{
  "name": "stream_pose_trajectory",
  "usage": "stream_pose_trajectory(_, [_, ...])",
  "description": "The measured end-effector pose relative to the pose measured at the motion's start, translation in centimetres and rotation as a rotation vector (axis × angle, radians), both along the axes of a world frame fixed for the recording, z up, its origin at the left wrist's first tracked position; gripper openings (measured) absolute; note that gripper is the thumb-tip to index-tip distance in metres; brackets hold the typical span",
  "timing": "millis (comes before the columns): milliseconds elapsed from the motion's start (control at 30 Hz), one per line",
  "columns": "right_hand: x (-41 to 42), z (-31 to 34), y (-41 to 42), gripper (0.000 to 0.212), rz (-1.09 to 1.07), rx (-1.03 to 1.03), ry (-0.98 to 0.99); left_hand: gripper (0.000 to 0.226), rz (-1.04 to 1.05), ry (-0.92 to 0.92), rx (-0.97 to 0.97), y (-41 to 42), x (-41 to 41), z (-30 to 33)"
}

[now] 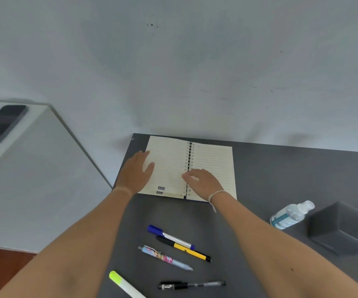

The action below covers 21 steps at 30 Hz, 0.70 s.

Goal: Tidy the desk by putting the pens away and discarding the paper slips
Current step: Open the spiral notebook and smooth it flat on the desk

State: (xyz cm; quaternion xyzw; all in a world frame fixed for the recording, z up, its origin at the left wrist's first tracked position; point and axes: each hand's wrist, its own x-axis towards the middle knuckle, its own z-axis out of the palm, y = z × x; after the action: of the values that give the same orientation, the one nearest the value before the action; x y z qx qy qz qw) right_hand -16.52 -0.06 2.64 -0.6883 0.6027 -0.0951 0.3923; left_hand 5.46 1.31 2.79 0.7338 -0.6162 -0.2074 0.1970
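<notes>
An open spiral notebook (pixel 169 160) with lined pages lies at the far left of the dark grey desk (pixel 270 173). My left hand (pixel 136 172) rests flat on its left page, fingers apart. My right hand (pixel 202 182) sits over the spiral binding with fingertips curled at the page edge; whether it pinches a page is unclear. Nearer me lie several pens: a blue-capped marker (pixel 170 236), a black and yellow pen (pixel 184 248), a patterned light-blue pen (pixel 165 258), a black gel pen (pixel 192 284) and a yellow highlighter (pixel 123 283).
A dark grey open tray (pixel 345 229) stands at the right of the desk, with a clear sanitizer bottle (pixel 290 214) lying beside it. A white cabinet (pixel 23 168) to the left holds a dark phone (pixel 0 124). A pale wall rises behind the desk.
</notes>
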Motion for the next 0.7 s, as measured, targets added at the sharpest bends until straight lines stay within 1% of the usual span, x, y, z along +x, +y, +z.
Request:
stream_pose_trajectory(67, [-0.8,-0.5,0.0,0.049,0.018,-0.058,0.099,0.053,-0.102,-0.171,0.028,0.1,-0.8,-0.5])
stream_pose_trajectory(100, [-1.2,-0.9,-0.1,0.05,0.033,-0.074,0.156,0.055,-0.136,-0.215,0.054,0.1,-1.3,-0.8])
stream_pose_trajectory(200, [-2.6,-2.1,-0.2,0.054,0.108,-0.127,0.325,0.058,-0.192,-0.241,0.151,0.4,-2.7,-1.7])
stream_pose_trajectory(267, [-3.3,-2.8,-0.2,0.056,0.138,-0.16,0.391,0.058,-0.234,-0.251,0.188,0.7,-3.4,-2.3])
stream_pose_trajectory(467, [-4.5,-3.7,0.6,0.057,0.103,-0.141,0.413,0.053,-0.264,-0.173,0.221,1.4,-4.6,-3.3])
stream_pose_trajectory(700, [-5.0,-3.8,1.7,0.057,0.105,-0.157,0.411,0.053,-0.285,-0.223,0.247,1.8,-4.1,-3.9])
